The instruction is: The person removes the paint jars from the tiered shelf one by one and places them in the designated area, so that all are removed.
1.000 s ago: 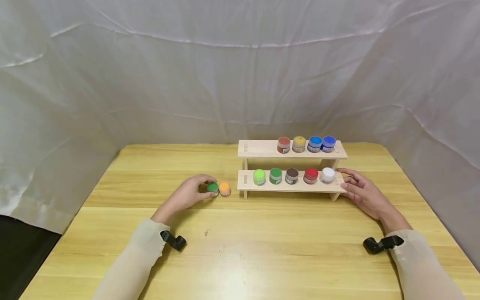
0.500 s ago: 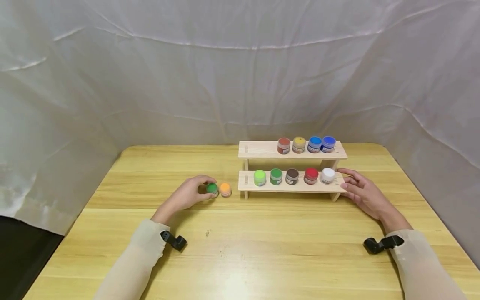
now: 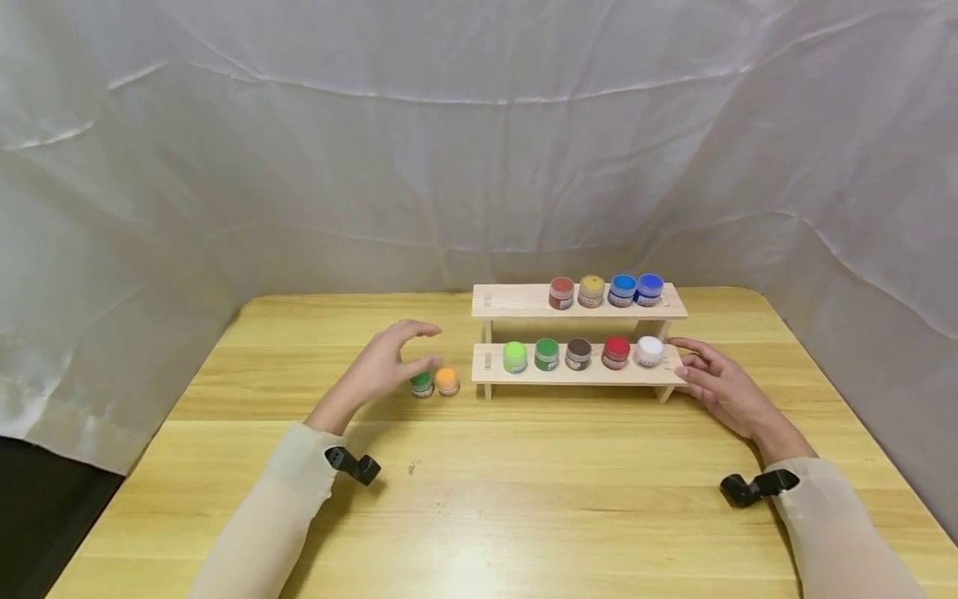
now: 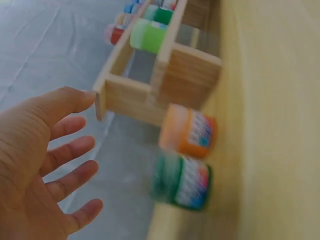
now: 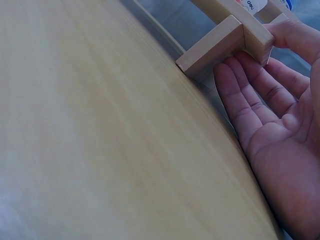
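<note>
My left hand (image 3: 385, 362) is off the jars, thumb and fingers spread apart with nothing between them. Just below its thumb stands a dark green paint jar (image 3: 422, 385), its lid partly hidden in the head view. Right beside that jar is an orange paint jar (image 3: 446, 382). A two-tier wooden rack (image 3: 591, 377) bears several paint jars, among them a light green jar (image 3: 515, 357) and a white jar (image 3: 649, 351). My right hand (image 3: 722, 389) holds the rack's right end, thumb at the lower board and fingers tucked below it by the leg.
On the upper board the jars sit toward the right, from a brown-red jar (image 3: 561, 294) to a dark blue jar (image 3: 649, 289). Behind the wooden table (image 3: 524, 482) hangs a grey cloth (image 3: 449, 166), which also covers both sides.
My left hand has let go of the dark green jar, lifted up and opened wider. The jar stays beside the orange one. My right hand keeps its hold on the rack.
</note>
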`<state>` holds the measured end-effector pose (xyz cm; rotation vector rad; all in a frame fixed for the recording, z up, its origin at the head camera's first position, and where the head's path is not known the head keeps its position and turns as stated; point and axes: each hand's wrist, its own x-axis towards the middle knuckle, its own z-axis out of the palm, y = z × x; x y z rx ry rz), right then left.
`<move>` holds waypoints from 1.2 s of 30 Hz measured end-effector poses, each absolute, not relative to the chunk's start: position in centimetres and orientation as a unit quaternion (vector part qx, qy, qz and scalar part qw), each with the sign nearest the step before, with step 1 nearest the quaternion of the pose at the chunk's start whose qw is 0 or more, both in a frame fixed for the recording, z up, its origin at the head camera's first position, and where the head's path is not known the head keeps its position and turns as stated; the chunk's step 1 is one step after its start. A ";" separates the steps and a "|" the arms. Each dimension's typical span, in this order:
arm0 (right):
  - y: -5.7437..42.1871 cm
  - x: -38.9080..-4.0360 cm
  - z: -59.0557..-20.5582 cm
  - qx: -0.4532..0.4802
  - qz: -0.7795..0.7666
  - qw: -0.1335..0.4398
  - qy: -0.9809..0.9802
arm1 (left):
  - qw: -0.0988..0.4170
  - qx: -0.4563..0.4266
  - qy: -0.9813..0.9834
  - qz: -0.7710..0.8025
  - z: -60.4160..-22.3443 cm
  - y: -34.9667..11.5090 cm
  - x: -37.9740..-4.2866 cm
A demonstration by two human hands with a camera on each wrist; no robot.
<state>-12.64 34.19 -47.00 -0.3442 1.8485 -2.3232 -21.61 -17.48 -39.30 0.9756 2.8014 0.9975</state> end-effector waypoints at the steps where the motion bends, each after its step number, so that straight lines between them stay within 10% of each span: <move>1: 34.2 -12.7 -47.0 -0.114 -0.775 0.076 0.617 | 0.000 0.316 0.894 0.317 -38.9 -17.1 -21.7; 36: 33.9 -12.6 -46.7 -0.092 -0.762 0.071 0.637 | -0.027 0.371 0.897 0.237 -32.9 -2.8 -24.8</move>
